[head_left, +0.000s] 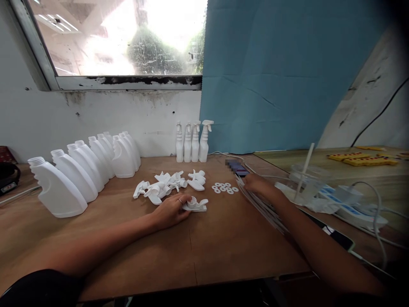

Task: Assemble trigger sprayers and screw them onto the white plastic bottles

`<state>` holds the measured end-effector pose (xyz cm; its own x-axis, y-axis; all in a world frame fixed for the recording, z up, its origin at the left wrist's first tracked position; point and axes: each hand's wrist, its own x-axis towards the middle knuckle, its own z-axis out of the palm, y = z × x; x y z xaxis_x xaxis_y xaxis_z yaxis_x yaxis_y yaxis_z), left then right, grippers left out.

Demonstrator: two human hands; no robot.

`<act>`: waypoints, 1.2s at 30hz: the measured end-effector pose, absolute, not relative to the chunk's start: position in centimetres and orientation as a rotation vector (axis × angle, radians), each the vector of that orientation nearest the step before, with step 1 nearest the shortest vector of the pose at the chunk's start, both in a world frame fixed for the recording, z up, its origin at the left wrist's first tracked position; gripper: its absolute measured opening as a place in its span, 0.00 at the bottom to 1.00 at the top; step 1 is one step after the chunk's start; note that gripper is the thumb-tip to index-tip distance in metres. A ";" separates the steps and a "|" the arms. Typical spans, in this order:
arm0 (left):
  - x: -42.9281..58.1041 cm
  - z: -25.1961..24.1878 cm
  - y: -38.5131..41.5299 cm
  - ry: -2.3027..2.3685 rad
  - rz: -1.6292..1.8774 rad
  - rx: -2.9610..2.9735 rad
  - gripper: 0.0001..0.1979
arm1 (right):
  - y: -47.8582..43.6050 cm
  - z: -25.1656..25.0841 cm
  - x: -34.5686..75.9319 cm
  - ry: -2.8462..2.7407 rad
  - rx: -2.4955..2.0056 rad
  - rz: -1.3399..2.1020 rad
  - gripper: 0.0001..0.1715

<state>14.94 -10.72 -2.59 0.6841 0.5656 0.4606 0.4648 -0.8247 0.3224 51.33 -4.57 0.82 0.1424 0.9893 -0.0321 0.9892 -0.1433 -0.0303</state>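
Note:
Low over the table, my left hand (pixel 172 209) is closed on a white spray trigger head (pixel 195 205) that lies on its side. Just behind that hand is a loose pile of white trigger heads (pixel 162 186). My right hand (pixel 258 183) rests at the far end of a bundle of thin white plastic tubes (pixel 262 209), fingers bent down. Whether a tube is between those fingers is hidden. Beyond the fingertips lies a phone (pixel 238 168), partly blurred out. Several flat white ring washers (pixel 224 187) lie between my two hands.
White empty bottles (pixel 67 192) stand in rows at the left. Several spray bottles with trigger heads (pixel 191 143) stand against the wall. On the right are a clear cup with a straw (pixel 305 175), a power strip (pixel 354 209), cables, another phone (pixel 332 232) and yellow pieces (pixel 367 160).

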 end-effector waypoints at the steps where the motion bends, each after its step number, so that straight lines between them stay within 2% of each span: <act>1: 14.9 -2.5 -10.8 0.861 0.806 2.710 0.13 | -4.6 1.0 51.2 -2.038 -2.372 0.064 0.06; 5: 15.0 -2.3 -10.9 0.923 0.761 2.660 0.14 | -4.9 1.6 50.9 -1.972 -2.342 0.045 0.08; 9: 14.9 -2.6 -10.7 0.849 0.793 2.723 0.07 | -5.2 2.3 50.7 -1.868 -2.263 0.000 0.11; 11: 14.8 -2.9 -10.6 0.802 0.836 2.757 0.07 | -5.5 2.8 50.4 -1.811 -2.201 -0.035 0.10; 13: 14.7 -3.1 -10.4 0.769 0.875 2.776 0.07 | -5.9 3.3 50.0 -1.731 -2.065 -0.027 0.16; 15: 14.7 -3.3 -10.3 0.750 0.900 2.784 0.07 | -6.4 4.0 49.3 -1.605 -1.761 0.134 0.20; 19: 14.8 -3.1 -10.5 0.787 0.848 2.762 0.08 | -7.3 5.4 48.0 -1.352 -0.980 0.761 0.16; 21: 14.9 -2.9 -10.6 0.835 0.805 2.731 0.08 | -7.7 5.6 47.2 -1.293 -0.779 0.964 0.21; 23: 14.9 -2.8 -10.7 0.875 0.795 2.685 0.12 | -7.9 5.3 46.2 -1.262 -0.737 1.041 0.21; 26: 14.9 -2.7 -10.7 0.879 0.798 2.640 0.17 | -8.4 3.9 44.1 -1.285 -0.811 1.023 0.15; 36: 15.0 -2.6 -10.7 0.839 0.796 2.627 0.17 | -11.6 1.5 37.5 -1.586 -0.732 1.032 0.16</act>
